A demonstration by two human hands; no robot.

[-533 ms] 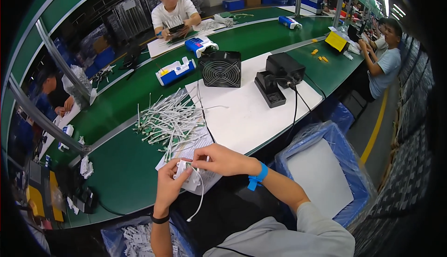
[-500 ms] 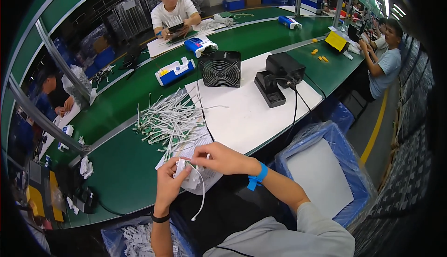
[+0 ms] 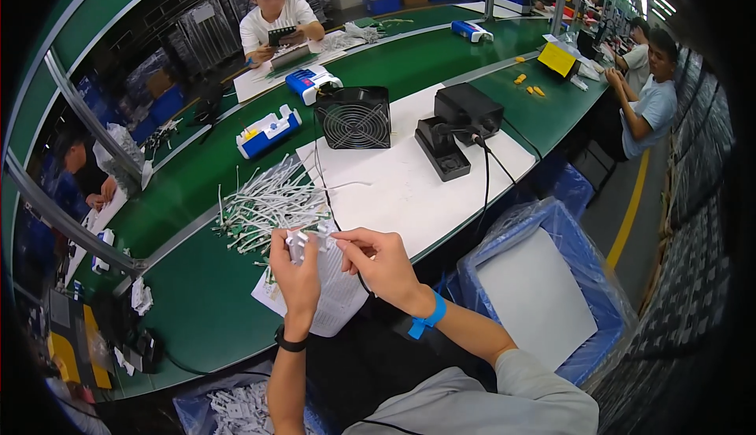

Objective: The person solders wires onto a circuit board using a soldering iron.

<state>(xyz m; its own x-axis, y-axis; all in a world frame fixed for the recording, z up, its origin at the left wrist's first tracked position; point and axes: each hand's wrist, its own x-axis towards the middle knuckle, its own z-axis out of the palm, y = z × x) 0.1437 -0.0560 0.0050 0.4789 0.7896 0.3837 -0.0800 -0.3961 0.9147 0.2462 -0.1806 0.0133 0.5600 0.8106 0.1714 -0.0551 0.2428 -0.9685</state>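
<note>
My left hand (image 3: 298,281) is closed around a small white plastic part (image 3: 298,240), held up above the near edge of the green bench. Close against the part's right side, my right hand (image 3: 379,266) has thumb and forefinger pinched together; what lies between them is too small to make out. Below both hands is a printed sheet of paper (image 3: 335,309). Just beyond them lies a loose heap of white cables (image 3: 268,203) with small green boards at some ends.
A black fan (image 3: 353,120) and a black soldering station (image 3: 468,111) with its iron holder (image 3: 442,150) stand on white board. Blue-white devices (image 3: 269,130) sit along the green bench (image 3: 197,293). Lined blue bins (image 3: 579,270) flank me; co-workers sit across and to the right.
Both hands have lifted the white part away from me, toward the cable heap. The white cable that hung from it no longer shows hanging down. My view has shifted slightly.
</note>
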